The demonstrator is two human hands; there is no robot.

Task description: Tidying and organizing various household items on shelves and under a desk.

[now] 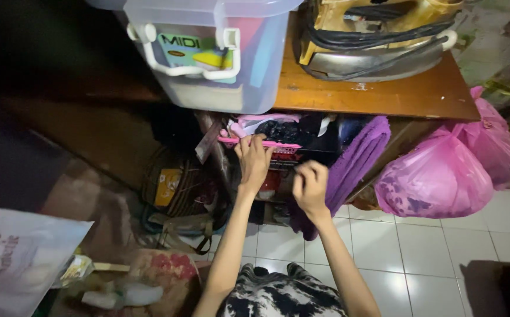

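Observation:
My left hand point(253, 161) grips the front rim of a pink plastic basket point(278, 145) that sits on a shelf under a wooden table. The basket holds dark and pink cloth. Just right of it and a little lower, my right hand point(310, 186) is curled into a loose fist in front of the shelf, and I cannot tell whether it holds anything. A purple towel point(357, 158) hangs from the shelf beside my right hand.
The wooden table point(384, 94) carries a clear lidded storage box point(214, 53) and a yellow iron wrapped in its cord point(378, 35). Two pink plastic bags point(442, 176) stand on the white tiled floor at right. A bag and straps lie at lower left.

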